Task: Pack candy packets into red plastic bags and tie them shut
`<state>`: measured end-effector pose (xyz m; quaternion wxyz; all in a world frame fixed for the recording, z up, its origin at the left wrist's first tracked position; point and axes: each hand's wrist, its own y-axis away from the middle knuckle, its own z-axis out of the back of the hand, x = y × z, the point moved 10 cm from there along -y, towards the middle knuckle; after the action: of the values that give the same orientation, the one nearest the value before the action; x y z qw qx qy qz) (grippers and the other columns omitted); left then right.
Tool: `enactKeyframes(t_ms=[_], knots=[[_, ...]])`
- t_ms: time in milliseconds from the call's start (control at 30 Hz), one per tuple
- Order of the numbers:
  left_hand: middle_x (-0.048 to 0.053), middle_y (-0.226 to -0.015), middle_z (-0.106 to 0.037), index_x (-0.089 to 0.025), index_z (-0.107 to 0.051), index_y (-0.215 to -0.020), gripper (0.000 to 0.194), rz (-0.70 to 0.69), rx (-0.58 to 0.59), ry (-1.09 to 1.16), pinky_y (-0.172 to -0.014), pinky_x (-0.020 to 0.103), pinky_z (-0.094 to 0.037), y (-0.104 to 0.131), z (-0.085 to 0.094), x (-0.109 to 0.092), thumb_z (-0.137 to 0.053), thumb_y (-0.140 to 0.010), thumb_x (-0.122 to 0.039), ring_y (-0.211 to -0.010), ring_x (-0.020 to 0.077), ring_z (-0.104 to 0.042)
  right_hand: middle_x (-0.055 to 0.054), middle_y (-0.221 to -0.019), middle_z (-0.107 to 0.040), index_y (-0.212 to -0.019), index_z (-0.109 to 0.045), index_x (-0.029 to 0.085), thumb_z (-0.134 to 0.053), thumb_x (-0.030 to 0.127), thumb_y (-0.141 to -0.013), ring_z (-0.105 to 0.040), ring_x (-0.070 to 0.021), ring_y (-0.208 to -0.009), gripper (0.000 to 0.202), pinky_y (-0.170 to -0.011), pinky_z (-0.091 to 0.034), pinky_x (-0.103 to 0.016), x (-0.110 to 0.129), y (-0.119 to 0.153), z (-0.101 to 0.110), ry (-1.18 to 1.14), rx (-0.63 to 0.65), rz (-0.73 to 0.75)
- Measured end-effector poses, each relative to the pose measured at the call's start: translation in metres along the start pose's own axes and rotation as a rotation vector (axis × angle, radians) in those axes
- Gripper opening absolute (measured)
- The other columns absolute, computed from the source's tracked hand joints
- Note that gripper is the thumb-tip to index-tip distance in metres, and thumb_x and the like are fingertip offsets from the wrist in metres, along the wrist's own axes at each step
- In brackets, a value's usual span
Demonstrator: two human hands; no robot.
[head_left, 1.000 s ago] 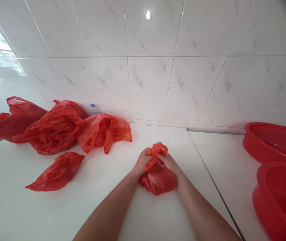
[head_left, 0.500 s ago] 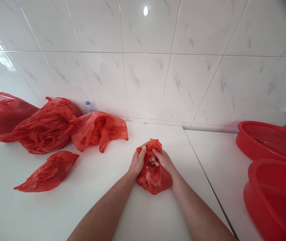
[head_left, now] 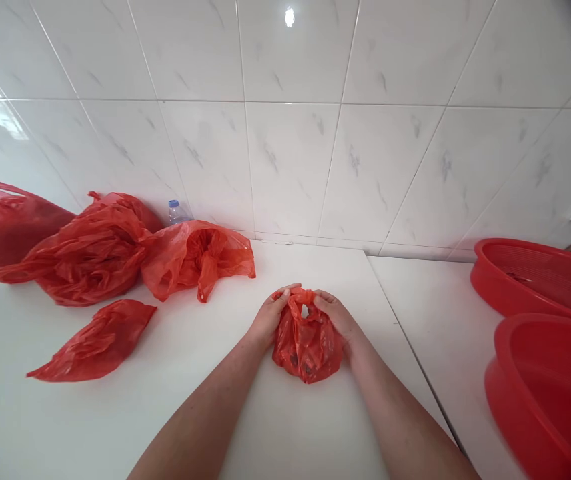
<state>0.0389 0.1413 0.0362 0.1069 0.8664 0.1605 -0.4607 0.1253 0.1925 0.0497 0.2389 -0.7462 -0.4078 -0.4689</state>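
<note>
Though squat, central red bag (head_left: 308,353) lengthwise toward wall (head_left: 293,167), top foremost

You couldn't tell what your red plastic bag (head_left: 308,357) held, the blue-capped bottle (head_left: 175,213)'s base was hidden, and the right edge cropped both red basins (head_left: 520,400).

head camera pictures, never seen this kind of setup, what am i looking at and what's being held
There's no machine here, just a person's bare left hand and right hand. One camera, worn on the head, takes every picture, looking forward and down. Both hands hold the top of a small red plastic bag; I can't tell what's inside. Left of them on the white table are four more red bags, with a blue-capped bottle behind. On the right are two red tubs. A tiled wall stands behind.
</note>
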Motion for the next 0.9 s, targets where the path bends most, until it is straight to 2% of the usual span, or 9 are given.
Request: enactKeyframes(t_ms=[100,233,300,400,500,567,633,767,900], knots=[[0.01,-0.103,-0.069,-0.017,-0.062,-0.113,0.039,-0.025,-0.001,0.011,-0.085,0.034,-0.048,-0.001,0.001,-0.001,-0.065,-0.079,-0.038,-0.089,0.0198,-0.065,0.003,-0.08,-0.063,-0.095,-0.056,0.026,-0.079,0.034,-0.063,-0.057,-0.0124,-0.062,0.041,-0.062,-0.045,-0.028,0.001,-0.003,0.001,0.105,-0.01,0.012],[0.012,-0.104,-0.068,-0.016,-0.061,-0.116,0.042,-0.036,0.01,-0.024,-0.089,0.04,-0.047,0.001,-0.001,-0.004,-0.064,-0.08,-0.037,-0.095,0.0237,-0.064,0.003,-0.081,-0.062,-0.106,-0.05,0.028,-0.077,0.03,-0.061,-0.059,-0.0159,-0.069,0.052,-0.065,-0.047,-0.03,0.003,-0.006,0.008,0.368,-0.127,0.028],[0.013,-0.106,-0.067,-0.016,-0.062,-0.115,0.04,-0.054,0.027,-0.087,-0.09,0.042,-0.046,0.003,-0.004,-0.007,-0.063,-0.081,-0.037,-0.097,0.0246,-0.063,0.003,-0.077,-0.062,-0.1,-0.053,0.026,-0.072,0.03,-0.064,-0.057,-0.0157,-0.065,0.04,-0.06,-0.045,-0.029,0.006,-0.006,0.014,0.531,-0.231,0.054],[0.012,-0.117,-0.061,-0.017,-0.066,-0.105,0.029,-0.154,0.085,-0.254,-0.095,0.04,-0.043,0.007,-0.016,-0.016,-0.064,-0.079,-0.03,-0.106,0.0244,-0.059,0.003,-0.066,-0.059,-0.073,-0.054,0.023,-0.06,0.027,-0.07,-0.049,-0.0139,-0.057,0.008,-0.053,-0.036,-0.027,0.012,-0.002,0.02,0.724,-0.377,0.141],[0.008,-0.12,-0.056,-0.018,-0.067,-0.093,0.019,-0.257,0.1,-0.438,-0.097,0.037,-0.042,0.01,-0.026,-0.023,-0.062,-0.075,-0.015,-0.11,0.0221,-0.055,0.003,-0.053,-0.049,-0.056,-0.043,0.024,-0.055,0.024,-0.07,-0.038,-0.0127,-0.049,0.019,-0.049,-0.025,-0.027,0.017,0.002,0.028,0.823,-0.5,0.205],[0.006,-0.114,-0.056,-0.019,-0.065,-0.088,0.023,-0.304,0.074,-0.552,-0.094,0.035,-0.043,0.011,-0.03,-0.025,-0.054,-0.073,-0.006,-0.107,0.0193,-0.055,0.003,-0.048,-0.044,-0.052,-0.038,0.024,-0.055,0.025,-0.071,-0.031,-0.0125,-0.047,0.026,-0.048,-0.02,-0.029,0.018,0.004,0.033,0.848,-0.55,0.205],[0.005,-0.106,-0.055,-0.02,-0.061,-0.086,0.03,-0.371,0.05,-0.673,-0.091,0.033,-0.045,0.014,-0.035,-0.029,-0.047,-0.069,0.0,-0.101,0.0168,-0.055,0.003,-0.047,-0.042,-0.05,-0.036,0.024,-0.055,0.024,-0.072,-0.028,-0.0125,-0.046,0.029,-0.049,-0.017,-0.029,0.016,0.004,0.035,0.824,-0.551,0.199],[0.003,-0.097,-0.049,-0.022,-0.051,-0.083,0.034,-0.515,-0.041,-0.9,-0.08,0.028,-0.046,0.022,-0.04,-0.04,-0.039,-0.064,0.005,-0.089,0.014,-0.052,0.003,-0.048,-0.042,-0.05,-0.04,0.024,-0.055,0.023,-0.072,-0.03,-0.0123,-0.048,0.027,-0.048,-0.019,-0.028,0.011,-0.001,0.028,0.66,-0.442,0.207],[-0.001,-0.084,-0.046,-0.022,-0.042,-0.074,0.027,-0.537,-0.239,-1.085,-0.061,0.024,-0.039,0.026,-0.027,-0.05,-0.039,-0.065,0.003,-0.07,0.012,-0.045,0.003,-0.056,-0.053,-0.062,-0.056,0.023,-0.057,0.024,-0.071,-0.044,-0.0129,-0.054,0.009,-0.05,-0.032,-0.027,0.008,-0.003,0.015,0.568,-0.32,0.167]])
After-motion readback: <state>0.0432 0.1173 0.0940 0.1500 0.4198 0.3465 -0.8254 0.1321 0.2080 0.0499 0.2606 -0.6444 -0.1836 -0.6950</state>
